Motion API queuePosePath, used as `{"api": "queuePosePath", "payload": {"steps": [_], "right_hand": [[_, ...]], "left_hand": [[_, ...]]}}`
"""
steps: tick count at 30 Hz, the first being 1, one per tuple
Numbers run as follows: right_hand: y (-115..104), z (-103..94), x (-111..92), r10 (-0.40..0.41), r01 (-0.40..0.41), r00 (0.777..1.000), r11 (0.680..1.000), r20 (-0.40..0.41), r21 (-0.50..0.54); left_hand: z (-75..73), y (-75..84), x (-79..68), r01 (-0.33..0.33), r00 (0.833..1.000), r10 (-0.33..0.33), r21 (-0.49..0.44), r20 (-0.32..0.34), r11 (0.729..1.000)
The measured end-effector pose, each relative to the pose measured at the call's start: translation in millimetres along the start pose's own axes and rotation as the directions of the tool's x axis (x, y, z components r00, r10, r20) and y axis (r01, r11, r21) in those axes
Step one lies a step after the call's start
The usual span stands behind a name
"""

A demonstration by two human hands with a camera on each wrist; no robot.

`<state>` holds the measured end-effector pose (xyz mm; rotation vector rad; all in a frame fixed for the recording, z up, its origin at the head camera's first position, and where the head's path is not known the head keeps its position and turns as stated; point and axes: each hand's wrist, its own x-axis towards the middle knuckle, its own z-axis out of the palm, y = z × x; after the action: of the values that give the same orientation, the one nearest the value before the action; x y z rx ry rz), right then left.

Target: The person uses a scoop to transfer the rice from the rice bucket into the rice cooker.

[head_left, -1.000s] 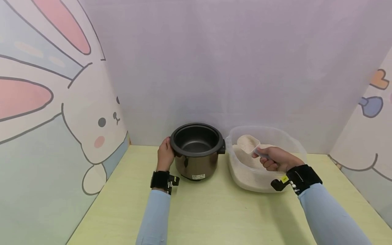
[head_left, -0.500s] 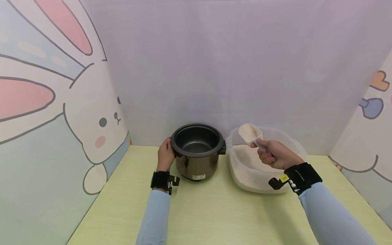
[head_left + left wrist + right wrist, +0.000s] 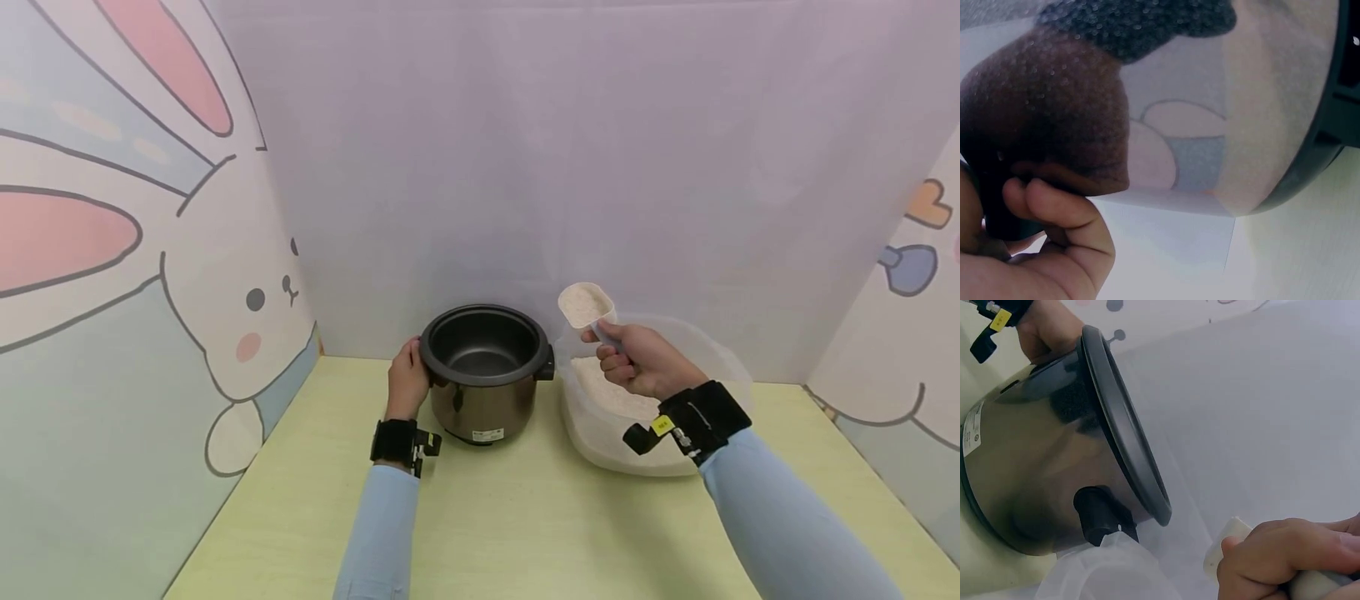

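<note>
A dark rice cooker point(image 3: 483, 408) without a lid stands mid-table; its inner pot looks bare. My left hand point(image 3: 407, 382) grips its left side handle, fingers curled round the black grip point(image 3: 1005, 219) in the left wrist view. In my right hand point(image 3: 647, 362) is a white measuring scoop point(image 3: 585, 305) filled with rice, pinched by its grey handle. It hangs in the air between cooker and tub, level and above their rims. The right wrist view shows only part of the scoop point(image 3: 1230, 544), beyond the fingers. Below the right hand is loose rice point(image 3: 609, 390) in a translucent plastic tub point(image 3: 723, 358).
The tub stands close by the cooker's right handle point(image 3: 545, 365). Behind both rises a pale cloth backdrop point(image 3: 480, 167). Printed side panels, one with a rabbit point(image 3: 217, 333), flank the light yellow-green table point(image 3: 510, 525).
My right hand has lifted the rice-filled scoop up out of the tub and carried it left towards the cooker. The left hand keeps its grip on the cooker.
</note>
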<state>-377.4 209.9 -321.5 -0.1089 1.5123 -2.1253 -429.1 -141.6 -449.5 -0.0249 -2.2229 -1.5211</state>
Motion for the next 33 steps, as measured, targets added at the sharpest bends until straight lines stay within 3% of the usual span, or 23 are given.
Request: {"api": "queuePosePath", "payload": {"steps": [10,18,33], "right_hand": [[8,21.5,18,-0.051,0.054,0.998,0.986,0.021,-0.16],[14,36.2,29,-0.133,0.104,0.99,0.917,-0.05,-0.385],[26,44.8,39,-0.225,0.112,0.964,0.83,-0.145,-0.546]], "left_hand": [[-0.3,-1.7,2.5,0.039,0.999,-0.039,-0.009,0.026,0.999],[-1.2,0.4,1.4,0.042,0.999,-0.042,-0.013,0.031,0.999],[-5.0,3.4,-1.1,0.057,0.998,-0.057,-0.016,0.041,0.998]]}}
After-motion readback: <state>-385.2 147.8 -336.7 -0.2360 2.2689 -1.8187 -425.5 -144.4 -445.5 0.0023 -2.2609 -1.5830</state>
